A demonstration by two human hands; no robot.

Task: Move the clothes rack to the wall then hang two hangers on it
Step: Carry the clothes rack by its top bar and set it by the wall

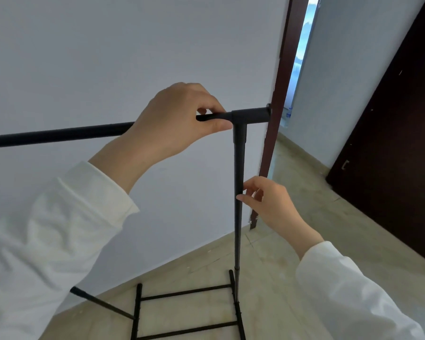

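Note:
A black metal clothes rack [238, 163] stands in front of me, close to a white wall [96, 57]. Its top rail runs from the left edge to a T-joint at the right, and an upright post drops from that joint to a slatted base on the floor. My left hand [174, 119] is closed around the top rail just left of the T-joint. Lower down, my right hand [268, 204] touches the upright post with thumb and fingertips. No hangers are in view.
A dark brown door frame [275, 119] stands just right of the rack's end, with an opening beyond it. A dark brown door [398, 143] fills the far right. The floor is beige tile [292, 278].

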